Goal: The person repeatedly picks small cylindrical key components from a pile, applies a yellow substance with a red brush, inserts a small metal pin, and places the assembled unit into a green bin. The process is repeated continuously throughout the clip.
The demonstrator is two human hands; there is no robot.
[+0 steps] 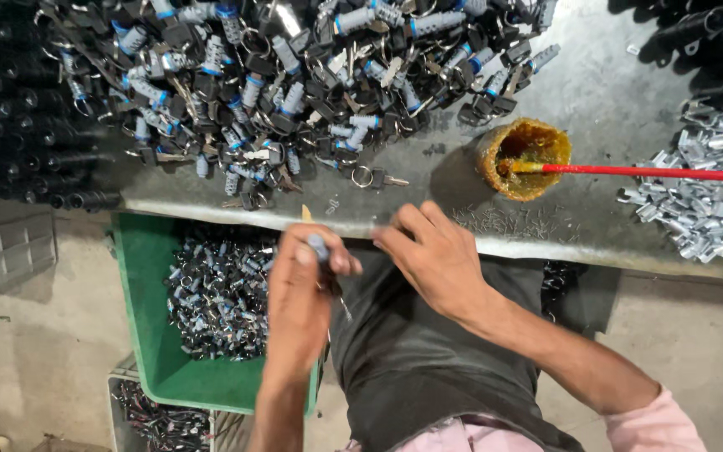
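Your left hand (299, 289) pinches 1 small grey-blue cylindrical lock barrel (319, 247) above the green plastic bin (140, 276), right hand (433, 255) just beside, fingers loosely curled, holding nothing visible.

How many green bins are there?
1. The green bin sits below the bench edge, beside the left hand, and is part full of small lock pieces. Others may be hidden out of view.
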